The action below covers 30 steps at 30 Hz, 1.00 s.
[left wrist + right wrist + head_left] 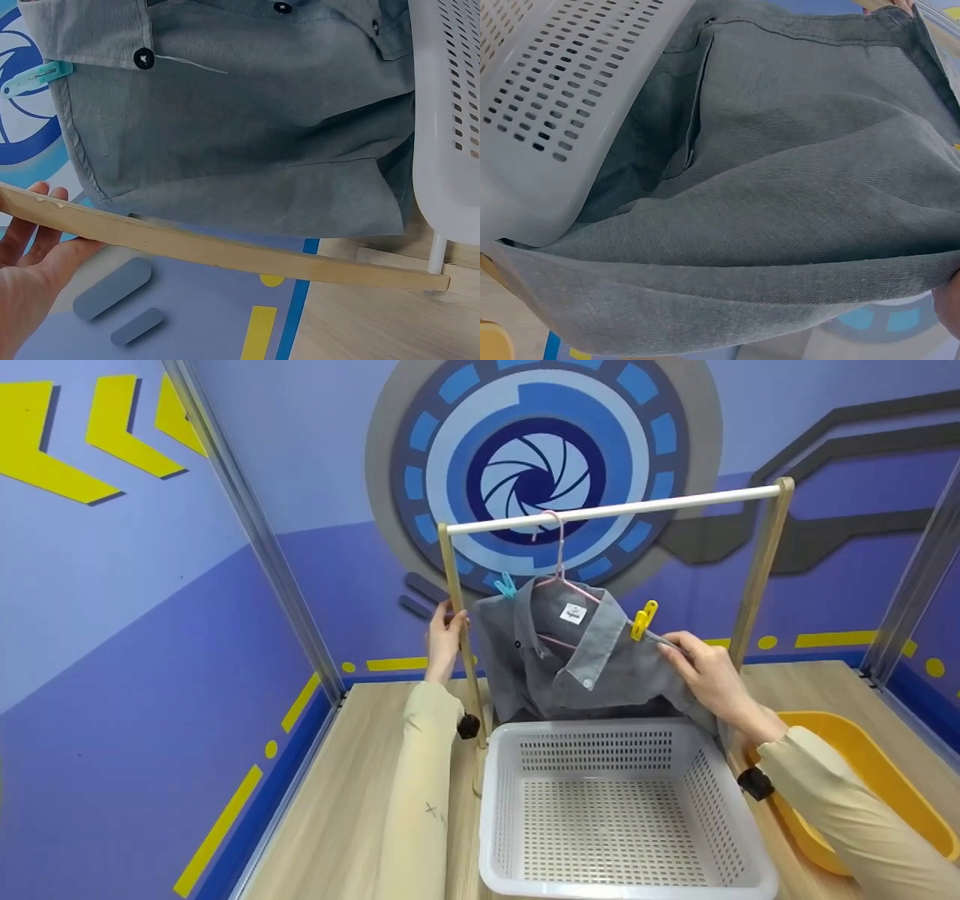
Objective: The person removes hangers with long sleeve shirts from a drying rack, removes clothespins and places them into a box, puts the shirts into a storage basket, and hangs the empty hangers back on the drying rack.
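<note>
A grey button-up shirt (637, 675) hangs on a pink hanger (561, 556), hooked over the white bar (660, 505) of a small clothes rack. A blue clothespin (507, 585) is clipped at its left shoulder in the head view, and a yellow clothespin (643, 620) at the other. My left hand (444, 641) grips the rack's left wooden post (454, 574); in the left wrist view the thumb and fingers (34, 289) lie on either side of it. With my right hand (709, 671) I pinch the shirt just beyond the yellow clothespin. Folds of grey cloth (780, 217) fill the right wrist view.
A white perforated basket (626, 889) stands in front of the rack, close against the shirt's lower part. To the right, an orange tub (825, 724) sits partly behind my right forearm. The rack's right post (761, 577) rises behind my right hand. Metal frame posts (259, 525) edge the wooden table.
</note>
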### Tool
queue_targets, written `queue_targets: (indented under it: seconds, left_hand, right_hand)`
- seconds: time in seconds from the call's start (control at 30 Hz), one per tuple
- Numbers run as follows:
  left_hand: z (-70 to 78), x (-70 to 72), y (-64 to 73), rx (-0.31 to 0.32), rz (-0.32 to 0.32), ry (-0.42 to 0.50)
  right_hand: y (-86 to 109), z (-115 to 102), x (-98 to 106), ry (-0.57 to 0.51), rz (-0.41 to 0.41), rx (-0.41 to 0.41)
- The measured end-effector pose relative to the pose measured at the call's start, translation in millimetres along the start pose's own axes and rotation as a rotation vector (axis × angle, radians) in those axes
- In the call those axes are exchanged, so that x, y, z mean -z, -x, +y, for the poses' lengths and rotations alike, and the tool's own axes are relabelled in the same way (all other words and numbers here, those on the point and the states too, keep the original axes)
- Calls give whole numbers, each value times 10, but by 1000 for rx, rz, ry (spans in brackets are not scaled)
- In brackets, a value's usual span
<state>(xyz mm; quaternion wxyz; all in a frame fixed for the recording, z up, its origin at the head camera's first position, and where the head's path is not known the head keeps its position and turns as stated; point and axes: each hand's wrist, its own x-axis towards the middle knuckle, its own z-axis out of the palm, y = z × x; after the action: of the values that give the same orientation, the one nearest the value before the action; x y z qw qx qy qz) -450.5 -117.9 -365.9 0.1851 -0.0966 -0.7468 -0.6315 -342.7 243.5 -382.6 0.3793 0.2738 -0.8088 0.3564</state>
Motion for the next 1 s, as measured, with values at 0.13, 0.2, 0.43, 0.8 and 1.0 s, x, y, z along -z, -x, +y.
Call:
queue_targets:
  seconds: [0.13,0.2,0.43,0.8,1.0]
  left_hand:
    - [-6,17,4,4,1,-3]
    - [-1,19,-1,3,-1,0]
    - [26,7,-33,8,2,-12]
    - [13,20,-26,-10,2,0]
    - [6,12,-22,13,-17,11]
  right_hand:
    - [-23,0,13,5,42,70]
    - [-35,-3,28,12,64,97]
    - [-95,-9,148,29,131,106]
    - [-118,-25,378,58,139,66]
    - [-97,-8,480,72,156,36]
